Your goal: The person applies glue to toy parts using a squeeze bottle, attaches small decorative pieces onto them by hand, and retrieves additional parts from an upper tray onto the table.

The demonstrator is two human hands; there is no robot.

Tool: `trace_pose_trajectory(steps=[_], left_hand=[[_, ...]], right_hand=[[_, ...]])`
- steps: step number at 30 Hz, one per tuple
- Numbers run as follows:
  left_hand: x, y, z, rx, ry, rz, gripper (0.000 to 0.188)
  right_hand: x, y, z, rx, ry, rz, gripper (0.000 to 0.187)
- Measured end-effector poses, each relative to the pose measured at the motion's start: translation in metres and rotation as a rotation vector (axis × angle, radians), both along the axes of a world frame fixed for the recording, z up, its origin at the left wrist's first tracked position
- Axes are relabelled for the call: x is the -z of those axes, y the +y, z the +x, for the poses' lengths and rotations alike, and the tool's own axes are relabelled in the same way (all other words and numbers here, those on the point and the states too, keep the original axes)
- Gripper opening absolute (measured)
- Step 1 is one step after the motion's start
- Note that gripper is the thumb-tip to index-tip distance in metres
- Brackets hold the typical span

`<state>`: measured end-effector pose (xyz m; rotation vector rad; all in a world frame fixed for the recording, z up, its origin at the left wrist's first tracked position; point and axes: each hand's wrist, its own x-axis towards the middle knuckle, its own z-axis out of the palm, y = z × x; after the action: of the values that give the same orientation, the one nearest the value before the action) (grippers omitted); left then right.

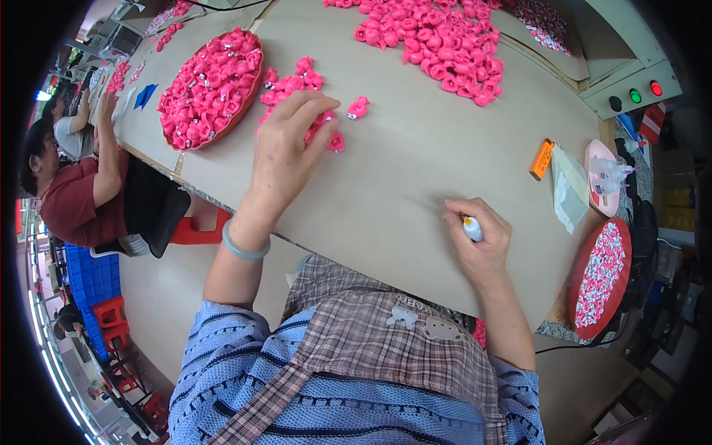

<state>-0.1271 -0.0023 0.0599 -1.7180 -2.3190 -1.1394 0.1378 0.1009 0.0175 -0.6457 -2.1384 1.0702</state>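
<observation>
My left hand is over a small pile of pink molded pieces, its fingers curved and apart. Some pieces show between thumb and fingers, seemingly on the table beneath. Just beyond the fingertips lies a single pink piece with a small silvery part at one end. My right hand is closed around a slim white pen-like tube with a yellow spot on the end facing up. Its other end is hidden by the fingers, low over the table's near right part.
A red basket heaped with pink pieces stands left; a bigger pink heap lies at the back. To the right are an orange box, a pink tray and a red tray of small pieces. Co-workers sit left.
</observation>
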Motion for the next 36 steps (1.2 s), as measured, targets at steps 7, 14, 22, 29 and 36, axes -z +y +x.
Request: trace_pose_trajectory(steps=[7,14,22,29,36], left_hand=[[-0.011,0.020,-0.006,0.037,0.419,-0.112,0.028],[-0.026,0.097,0.007,0.291,0.421,-0.062,0.029],[-0.007,0.283,0.025,0.519,0.455,0.083,0.034],[0.028,0.435,0.050,0.523,0.547,0.154,0.041],[0.034,0.492,0.072,0.408,0.338,-0.601,0.066]], right_hand=[[-0.003,0.004,0.003,0.003,0.000,-0.001,0.021],[-0.003,0.008,0.006,0.053,0.042,-0.090,0.016],[-0.001,0.013,0.016,0.101,0.181,-0.515,0.012],[-0.017,0.026,0.025,0.125,0.120,-0.683,0.012],[-0.013,0.035,0.032,0.080,0.249,-0.763,0.012]])
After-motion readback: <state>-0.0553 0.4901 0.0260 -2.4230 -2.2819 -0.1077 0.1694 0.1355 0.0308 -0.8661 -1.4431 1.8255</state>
